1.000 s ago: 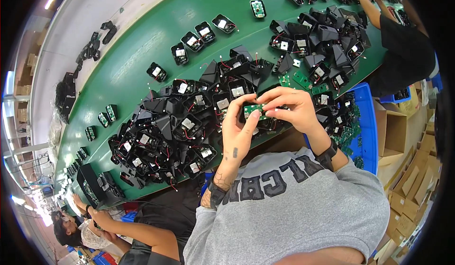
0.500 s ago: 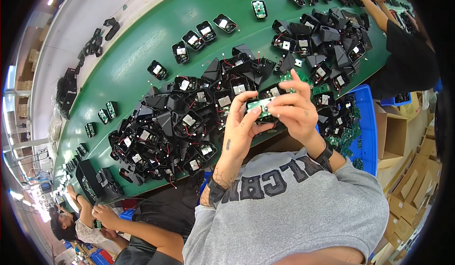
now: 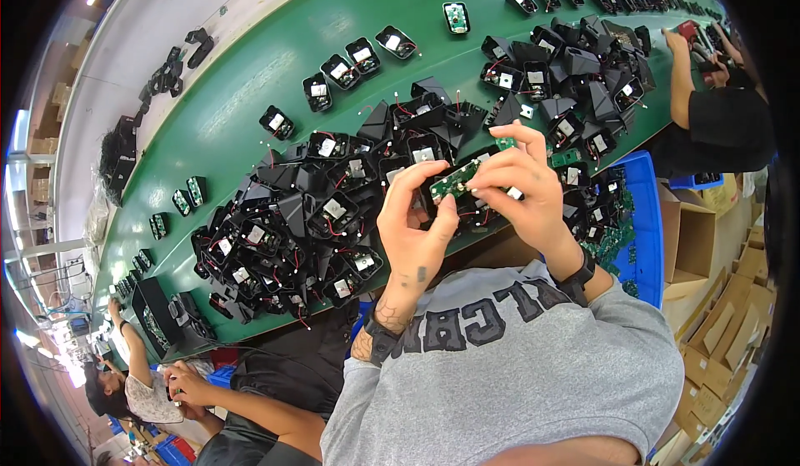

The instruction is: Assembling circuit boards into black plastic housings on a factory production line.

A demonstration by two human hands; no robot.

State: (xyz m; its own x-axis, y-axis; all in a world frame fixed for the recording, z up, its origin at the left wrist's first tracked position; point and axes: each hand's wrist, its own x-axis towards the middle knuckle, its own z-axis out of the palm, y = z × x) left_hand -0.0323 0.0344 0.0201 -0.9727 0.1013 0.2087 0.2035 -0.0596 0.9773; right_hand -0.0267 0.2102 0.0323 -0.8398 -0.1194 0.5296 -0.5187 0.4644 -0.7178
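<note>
Over the near edge of the pile, a green circuit board (image 3: 451, 184) is held tilted between my two hands. My left hand (image 3: 415, 228) grips its left end between thumb and curled fingers. At the right end, my right hand (image 3: 527, 189) pinches the board, or a small part on it, with thumb and fingertips; the exact contact is hidden. A small white piece (image 3: 515, 192) shows by the right hand's fingers. Black housings with red wires and white-faced parts lie right behind and below the hands, one open housing (image 3: 423, 147) just beyond the left fingers.
A heap of black housings (image 3: 292, 207) spreads left on the green table (image 3: 242, 91), and another heap (image 3: 583, 66) lies right. Housings stand in a row (image 3: 340, 71) farther back. A blue bin (image 3: 646, 216) with circuit boards is at my right. Co-workers sit at both sides.
The board, earlier lying flatter over a black housing in my left hand, is now tipped up between both hands. My left hand has turned and opened wider around it. The co-worker at right moved an arm.
</note>
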